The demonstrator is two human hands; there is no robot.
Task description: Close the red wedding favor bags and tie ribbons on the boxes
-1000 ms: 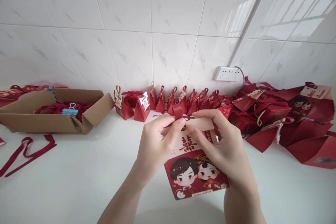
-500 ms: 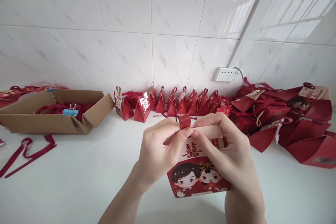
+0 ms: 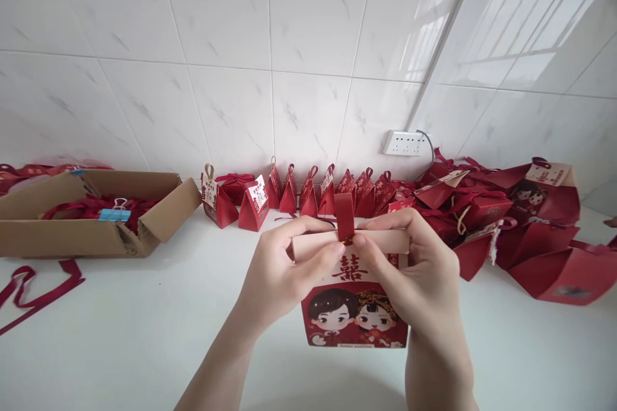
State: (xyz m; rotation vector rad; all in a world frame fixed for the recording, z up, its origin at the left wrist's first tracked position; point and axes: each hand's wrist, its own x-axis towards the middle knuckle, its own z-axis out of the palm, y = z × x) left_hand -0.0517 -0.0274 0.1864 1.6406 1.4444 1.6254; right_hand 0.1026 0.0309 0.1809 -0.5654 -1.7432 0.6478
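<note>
A red and cream gift box (image 3: 354,318) with two cartoon figures and a red character hangs upright between my hands, above the white table. My left hand (image 3: 284,270) pinches the left part of its folded cream top edge, thumb in front and fingers behind. On the other side, my right hand (image 3: 414,270) grips the same edge in the same way. Both thumbs nearly meet at the base of a red strap loop (image 3: 344,215), which stands up from the middle of the top. My fingers behind the box are partly hidden.
Several small red gift boxes (image 3: 308,192) line the tiled wall. To the left lies an open cardboard box (image 3: 72,237) with red ribbons and a blue binder clip (image 3: 114,214); a loose ribbon (image 3: 43,298) lies before it. Red boxes (image 3: 486,205) pile up at right, below a power strip (image 3: 407,143).
My left hand has shifted left along the top edge, off the strap loop. The loop now stands up, and more of the cream fold shows. The view has turned slightly right.
</note>
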